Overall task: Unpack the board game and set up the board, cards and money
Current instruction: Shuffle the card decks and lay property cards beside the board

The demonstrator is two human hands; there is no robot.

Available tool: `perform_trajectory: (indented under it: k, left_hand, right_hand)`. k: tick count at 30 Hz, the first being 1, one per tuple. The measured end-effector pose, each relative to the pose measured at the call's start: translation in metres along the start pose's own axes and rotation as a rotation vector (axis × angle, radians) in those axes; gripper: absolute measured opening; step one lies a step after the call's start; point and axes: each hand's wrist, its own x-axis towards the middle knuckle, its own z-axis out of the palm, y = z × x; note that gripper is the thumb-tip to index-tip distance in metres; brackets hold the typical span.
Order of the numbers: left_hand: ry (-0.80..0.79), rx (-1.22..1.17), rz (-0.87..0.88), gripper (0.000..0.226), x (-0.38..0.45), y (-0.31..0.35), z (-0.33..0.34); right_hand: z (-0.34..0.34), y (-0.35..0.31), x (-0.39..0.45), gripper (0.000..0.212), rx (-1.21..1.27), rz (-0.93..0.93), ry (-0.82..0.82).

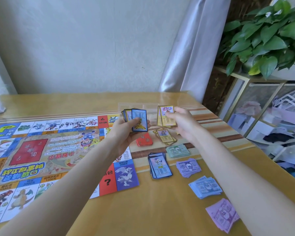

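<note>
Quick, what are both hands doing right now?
Left hand: holds a fan of blue-bordered cards.
Right hand: holds a few yellow-bordered cards.

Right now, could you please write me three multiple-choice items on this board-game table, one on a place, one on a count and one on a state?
1. Where does the small red stack of cards lie?
A. on the yellow table beside the board
B. on the board's middle
C. in the left hand

2. How many stacks of paper money lie on the table?
A. two
B. four
C. six

3. What is the right hand doing?
A. resting flat
B. holding yellow-bordered cards
C. pressing the board

Answers: 1 A, the red stack sits on the table just off the printed paper game board. 2 B: green, purple, blue, pink. 3 B, the right hand grips yellow-bordered cards.
</note>
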Motion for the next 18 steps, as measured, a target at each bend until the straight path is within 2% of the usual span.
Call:
perform_trajectory:
  k: [3, 5, 8, 13, 16, 18]
  left_hand:
    - [0.055, -0.021, -0.037, 0.005, 0.003, -0.004, -0.011]
    - [0.067, -0.014, -0.064, 0.012, 0.006, -0.007, -0.017]
    - [0.070, 0.002, -0.086, 0.012, 0.008, -0.010, -0.020]
    - [0.047, 0.014, -0.090, 0.013, 0.009, -0.015, -0.025]
    - [0.040, 0.030, -0.098, 0.011, 0.007, -0.017, -0.027]
    - [0.039, 0.042, -0.100, 0.011, 0.005, -0.018, -0.027]
  right_hand:
    - [-0.014, 0.009, 0.007, 0.017, -0.154, 0.123, -0.040]
    - [-0.018, 0.017, 0.013, 0.022, -0.284, 0.147, -0.027]
    - [-0.014, 0.027, 0.021, 0.021, -0.484, 0.107, -0.035]
    - [-0.001, 0.033, 0.028, 0.007, -0.848, 0.020, 0.039]
    - [0.002, 0.034, 0.024, 0.009, -1.086, -0.004, 0.067]
    - [0.001, 0.035, 0.022, 0.028, -1.173, -0.038, 0.106]
